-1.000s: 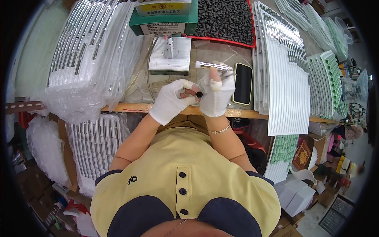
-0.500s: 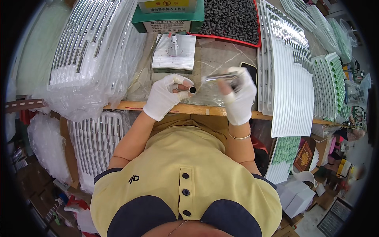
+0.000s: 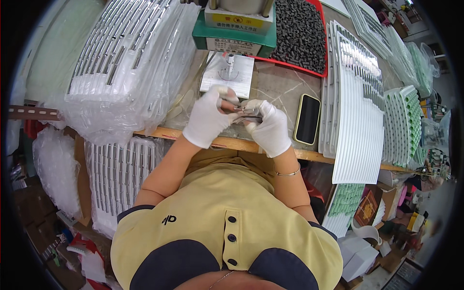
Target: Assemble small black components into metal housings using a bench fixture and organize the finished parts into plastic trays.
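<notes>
My left hand (image 3: 209, 118), in a white glove with bare fingertips, is closed in a pinch. What it pinches is small and mostly hidden by the fingers. Close against it, my right hand (image 3: 269, 129), gloved alike, grips shiny metal tubes (image 3: 251, 119) that point toward the left fingers. How many tubes there are I cannot tell. Both hands meet above the front of the bench. Just beyond them stands a silvery metal block (image 3: 212, 77) with a short upright post (image 3: 230, 60) on top.
A green machine base (image 3: 266, 39) stands behind the block. Black plastic pieces (image 3: 302, 41) fill a red tray (image 3: 325, 63). A phone (image 3: 307, 119) lies to the right, beside stacked white ribbed trays (image 3: 360, 145). Plastic-wrapped trays of metal tubes (image 3: 104, 63) stand left. A wooden edge (image 3: 309, 155) borders the bench.
My right hand has moved left with the metal tubes and now meets my left hand. The phone shows fully. The round black end at my left fingers is hidden now. The view has shifted slightly.
</notes>
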{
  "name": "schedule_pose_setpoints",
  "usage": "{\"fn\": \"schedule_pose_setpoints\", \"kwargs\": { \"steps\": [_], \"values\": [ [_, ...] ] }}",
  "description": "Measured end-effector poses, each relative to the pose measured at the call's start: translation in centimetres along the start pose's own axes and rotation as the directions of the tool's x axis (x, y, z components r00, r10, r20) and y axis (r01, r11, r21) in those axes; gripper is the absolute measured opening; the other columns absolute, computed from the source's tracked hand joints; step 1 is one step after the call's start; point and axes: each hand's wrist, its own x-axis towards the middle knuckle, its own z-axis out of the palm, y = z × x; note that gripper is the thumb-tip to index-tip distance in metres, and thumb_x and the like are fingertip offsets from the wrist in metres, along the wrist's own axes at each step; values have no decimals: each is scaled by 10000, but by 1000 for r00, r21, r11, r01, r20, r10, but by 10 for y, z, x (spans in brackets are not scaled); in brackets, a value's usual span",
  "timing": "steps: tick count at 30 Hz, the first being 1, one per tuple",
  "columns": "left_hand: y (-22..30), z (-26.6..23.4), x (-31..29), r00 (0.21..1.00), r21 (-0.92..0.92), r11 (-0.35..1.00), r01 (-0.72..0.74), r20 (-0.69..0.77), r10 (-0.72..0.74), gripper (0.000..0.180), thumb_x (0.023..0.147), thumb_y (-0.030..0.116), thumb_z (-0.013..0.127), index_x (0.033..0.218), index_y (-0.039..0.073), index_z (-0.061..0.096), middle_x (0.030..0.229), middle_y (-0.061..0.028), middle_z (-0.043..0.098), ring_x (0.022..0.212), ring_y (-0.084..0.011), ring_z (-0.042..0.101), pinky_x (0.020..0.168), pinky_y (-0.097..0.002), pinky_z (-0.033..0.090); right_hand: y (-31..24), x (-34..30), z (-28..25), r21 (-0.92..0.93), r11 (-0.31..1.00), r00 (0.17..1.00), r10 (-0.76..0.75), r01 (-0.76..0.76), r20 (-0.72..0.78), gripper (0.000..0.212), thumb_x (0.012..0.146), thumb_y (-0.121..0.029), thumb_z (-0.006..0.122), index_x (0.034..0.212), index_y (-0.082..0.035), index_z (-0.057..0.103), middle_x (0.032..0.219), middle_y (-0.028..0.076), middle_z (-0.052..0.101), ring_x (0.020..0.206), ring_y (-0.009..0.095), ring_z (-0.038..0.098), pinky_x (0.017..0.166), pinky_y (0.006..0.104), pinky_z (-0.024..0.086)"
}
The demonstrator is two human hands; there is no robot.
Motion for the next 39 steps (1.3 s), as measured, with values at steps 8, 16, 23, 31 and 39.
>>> {"fn": "schedule_pose_setpoints", "kwargs": {
  "steps": [8, 16, 23, 31, 39],
  "values": [
    [-17, -38, 117, 904, 825, 413, -385, 248, 347, 340, 769, 156, 685, 1070, 69, 551, 877, -148, 630, 774, -198, 626, 707, -327, 492, 12, 91, 20, -302, 948, 993, 72, -97, -92, 227, 733, -181, 712, 897, -36, 654, 783, 156, 673, 710, 242, 672, 645, 300, 519],
    [19, -55, 44, 984, -11, 1000, -7, -176, 5, 240, 877, 46, 569, 1091, 0, 473, 918, -69, 617, 753, -141, 616, 652, -247, 486, 17, 107, 31, -528, 835, 975, 215, -153, 57, 322, 748, -282, 672, 989, -68, 666, 839, 140, 676, 791, 297, 647, 718, 362, 506],
    [0, -54, 9, 992, -172, 981, -87, -101, 71, 232, 873, 70, 602, 1081, -10, 538, 917, -62, 627, 826, -123, 596, 738, -247, 479, 14, 62, 19, -278, 952, 990, 104, -126, -92, 538, 741, -267, 726, 1183, -13, 557, 992, 131, 662, 830, 225, 646, 713, 319, 501],
    [36, -26, -22, 986, 298, 954, -37, 169, -15, 231, 774, 125, 703, 962, 9, 638, 842, -65, 656, 697, -115, 598, 641, -263, 481, -35, 16, 3, 318, 933, 984, 136, -167, 116, 201, 831, -37, 629, 1029, -2, 637, 829, 19, 608, 735, 58, 550, 628, 192, 440],
    [71, -46, -35, 900, 595, 719, -359, 19, 435, 164, 803, 158, 626, 945, 81, 599, 795, -113, 619, 728, -313, 613, 662, -387, 487, -34, 2, -26, 85, 977, 979, 191, -198, 74, 329, 748, -163, 744, 1033, -55, 623, 820, 121, 660, 724, 205, 634, 676, 297, 498]
  ]
}}
